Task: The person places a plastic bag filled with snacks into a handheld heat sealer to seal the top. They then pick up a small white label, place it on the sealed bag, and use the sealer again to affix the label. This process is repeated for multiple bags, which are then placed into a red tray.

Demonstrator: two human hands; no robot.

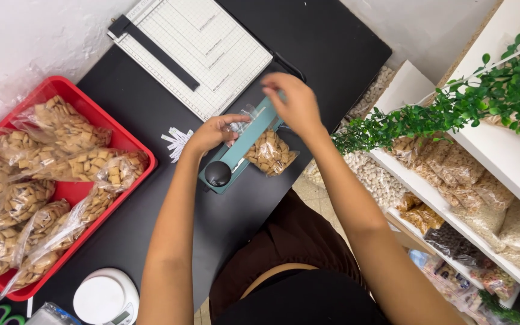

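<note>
Clear plastic bag of tan square crackers point(271, 153) lying flat on the black table, its open neck tucked under the teal heat sealer point(242, 146), a long bar set diagonally, black round knob at its near-left end

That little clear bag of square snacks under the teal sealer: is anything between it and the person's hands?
Nothing visible. The left hand touches the bag at its open top, beside the teal sealer. The right hand rests on the sealer's bar, directly above the bag.
</note>
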